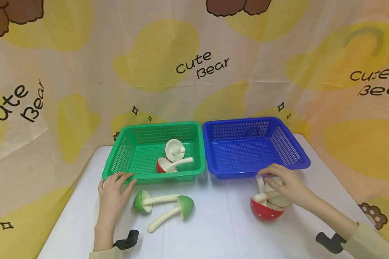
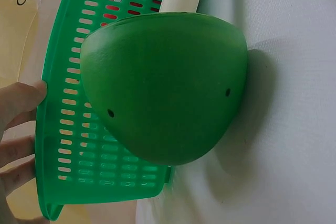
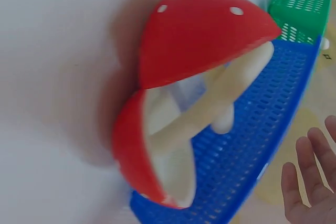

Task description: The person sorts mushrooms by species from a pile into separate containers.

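Observation:
My left hand (image 1: 112, 192) is at the front left corner of the green basket (image 1: 203, 151), its fingers reaching over the rim. The left wrist view has those fingers (image 2: 18, 150) at the rim's edge. Beside this hand lie two toy mushrooms with green caps, one at left (image 1: 138, 203), the other at right (image 1: 187, 208). My right hand (image 1: 286, 181) hovers over two red-capped toy mushrooms, the front one spotted white (image 1: 266, 211). In the right wrist view the other red mushroom (image 3: 131, 142) leans against it, while the hand's loose fingers (image 3: 312, 171) are apart from both.
Inside the green basket rest two red-capped toy mushrooms, a back one (image 1: 173, 147) and a front one (image 1: 162, 165). A blue basket (image 1: 257, 172) stands right beside it, behind the right hand. Both are on a white-covered table (image 1: 220, 223) against a printed cloth backdrop (image 1: 246, 50).

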Demonstrator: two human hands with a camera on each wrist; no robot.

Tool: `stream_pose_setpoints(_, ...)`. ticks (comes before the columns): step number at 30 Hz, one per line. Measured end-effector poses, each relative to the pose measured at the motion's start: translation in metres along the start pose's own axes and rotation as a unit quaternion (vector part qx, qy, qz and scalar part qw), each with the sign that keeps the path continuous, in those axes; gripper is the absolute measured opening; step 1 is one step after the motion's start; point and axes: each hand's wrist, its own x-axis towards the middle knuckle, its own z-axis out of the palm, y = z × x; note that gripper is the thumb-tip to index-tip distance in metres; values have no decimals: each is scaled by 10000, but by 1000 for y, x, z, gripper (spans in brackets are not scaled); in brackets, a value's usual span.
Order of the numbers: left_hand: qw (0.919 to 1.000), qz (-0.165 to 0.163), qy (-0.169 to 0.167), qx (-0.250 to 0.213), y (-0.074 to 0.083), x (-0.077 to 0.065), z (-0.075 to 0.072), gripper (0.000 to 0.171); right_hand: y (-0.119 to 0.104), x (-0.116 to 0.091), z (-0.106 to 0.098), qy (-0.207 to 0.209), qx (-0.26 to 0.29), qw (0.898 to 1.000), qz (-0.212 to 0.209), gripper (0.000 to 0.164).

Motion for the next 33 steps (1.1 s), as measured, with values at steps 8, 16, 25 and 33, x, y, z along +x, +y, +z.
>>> stream_pose_setpoints(8,10000,26,43,5,1,-1,0,26,19,-21,4,-13,52,10000,75,32)
stream_pose_setpoints(16,10000,35,41,20,2,-1,-1,26,30,-37,13,-112,-84,9993,333,34)
stream_pose_setpoints(25,10000,48,62,6,1,-1,0,26,42,-51,31,67,-172,9998,2,45)
stream_pose_setpoints(33,9999,71,101,2,1,-2,0,26,44,-55,41,217,-776,9966,-161,39)
